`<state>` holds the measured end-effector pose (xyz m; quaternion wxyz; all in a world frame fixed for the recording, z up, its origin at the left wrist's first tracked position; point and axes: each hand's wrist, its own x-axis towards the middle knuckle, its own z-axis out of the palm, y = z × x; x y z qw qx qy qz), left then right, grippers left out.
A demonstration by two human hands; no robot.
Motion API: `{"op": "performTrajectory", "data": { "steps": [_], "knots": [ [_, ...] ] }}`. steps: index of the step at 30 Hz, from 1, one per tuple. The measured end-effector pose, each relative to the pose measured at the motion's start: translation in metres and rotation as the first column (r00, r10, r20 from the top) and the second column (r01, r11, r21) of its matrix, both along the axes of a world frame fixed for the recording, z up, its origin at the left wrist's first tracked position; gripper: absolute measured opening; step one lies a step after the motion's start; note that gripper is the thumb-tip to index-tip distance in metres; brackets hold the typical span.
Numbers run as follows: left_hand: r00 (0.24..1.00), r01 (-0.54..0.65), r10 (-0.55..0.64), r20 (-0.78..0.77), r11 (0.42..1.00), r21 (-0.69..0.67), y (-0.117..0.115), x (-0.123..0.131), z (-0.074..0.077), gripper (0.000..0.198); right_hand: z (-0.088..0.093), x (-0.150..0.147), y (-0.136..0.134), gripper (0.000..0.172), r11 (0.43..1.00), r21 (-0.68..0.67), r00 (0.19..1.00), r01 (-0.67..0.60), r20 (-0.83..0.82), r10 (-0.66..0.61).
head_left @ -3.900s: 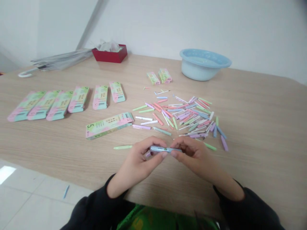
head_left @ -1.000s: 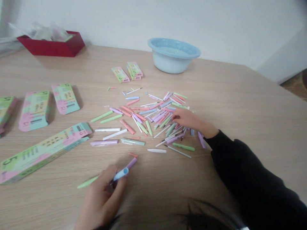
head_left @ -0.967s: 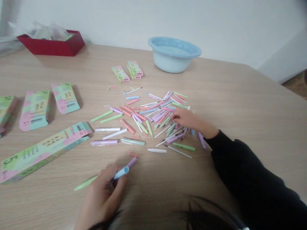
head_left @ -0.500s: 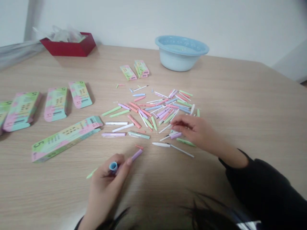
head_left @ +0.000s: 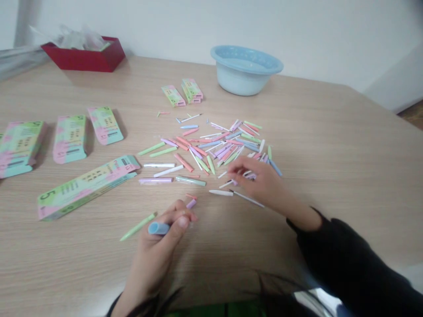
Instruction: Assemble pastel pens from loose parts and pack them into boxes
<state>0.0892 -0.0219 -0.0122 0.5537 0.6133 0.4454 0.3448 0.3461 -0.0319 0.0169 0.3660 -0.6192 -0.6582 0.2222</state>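
"Holding anything in our left hand [head_left: 157,246], low and left of centre in the frame?"

"Yes, we have a blue barrel [head_left: 158,228] in its curled fingers; whether they also grip the purple tube [head_left: 191,203] just beyond, we can't tell."

"And our right hand [head_left: 259,179]?"

"Partly closed over the scattered pen parts [head_left: 226,150], right of centre; we can't tell if its fingertips pinch one. At middle left, our long box [head_left: 87,186] lies on the worktop [head_left: 333,132]."

From the wearer's brow, the view is looking forward and down across the table [head_left: 330,141], the wall [head_left: 165,31] spanning the top; left hand [head_left: 167,242] and right hand [head_left: 261,178] are showing near, below centre, while dark strands [head_left: 271,301], perhaps hair, are blurring the bottom.
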Motion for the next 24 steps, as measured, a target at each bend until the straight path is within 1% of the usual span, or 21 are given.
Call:
{"op": "performTrajectory", "data": {
  "steps": [1, 2, 4, 6, 10, 15, 17, 20, 22, 24],
  "knots": [
    [1.000, 0.026, -0.026, 0.000, 1.000, -0.003, 0.003, -0.002, 0.000, 0.045, -0.001, 0.020, 0.012, 0.010, 0.998, -0.009, 0.987, 0.067, 0.146, -0.065],
    [0.999, 0.047, -0.047, 0.004, 0.999, -0.026, 0.005, -0.004, 0.000, 0.043, -0.004, 0.039, 0.024, 0.015, 0.993, -0.029, 0.954, 0.111, 0.284, -0.098],
    [0.996, 0.083, -0.085, -0.036, 0.994, -0.067, 0.007, -0.005, -0.001, 0.040, -0.011, 0.069, 0.044, 0.022, 0.989, -0.037, 0.923, 0.140, 0.367, -0.116],
    [0.990, 0.100, -0.106, -0.095, 0.993, -0.070, 0.007, -0.005, -0.004, 0.041, -0.018, 0.085, 0.059, 0.022, 0.989, -0.070, 0.909, 0.128, 0.408, -0.088],
    [0.987, 0.083, -0.087, -0.138, 0.996, -0.038, 0.007, -0.008, -0.011, 0.045, -0.025, 0.090, 0.071, 0.013, 0.980, -0.188, 0.888, 0.064, 0.459, 0.030],
    [0.966, 0.098, -0.095, -0.242, 0.995, 0.001, 0.007, -0.011, -0.014, 0.038, -0.027, 0.090, 0.075, 0.015, 0.968, -0.250, 0.857, 0.029, 0.504, 0.105],
    [0.967, 0.040, -0.044, -0.249, 0.999, -0.022, 0.004, -0.010, -0.015, 0.039, -0.024, 0.092, 0.075, 0.016, 0.964, -0.264, 0.848, 0.025, 0.517, 0.119],
    [0.961, -0.098, 0.083, -0.262, 0.994, -0.046, -0.002, -0.006, -0.015, 0.051, -0.017, 0.098, 0.077, 0.019, 0.965, -0.261, 0.833, 0.023, 0.540, 0.126],
    [0.958, -0.138, 0.124, -0.259, 0.990, -0.037, -0.005, -0.003, -0.016, 0.055, -0.013, 0.104, 0.082, 0.023, 0.970, -0.240, 0.822, 0.028, 0.558, 0.115],
    [0.955, -0.138, 0.129, -0.268, 0.990, -0.015, -0.005, -0.003, -0.018, 0.052, -0.010, 0.111, 0.088, 0.026, 0.974, -0.223, 0.811, 0.034, 0.575, 0.103]
  ]
}}
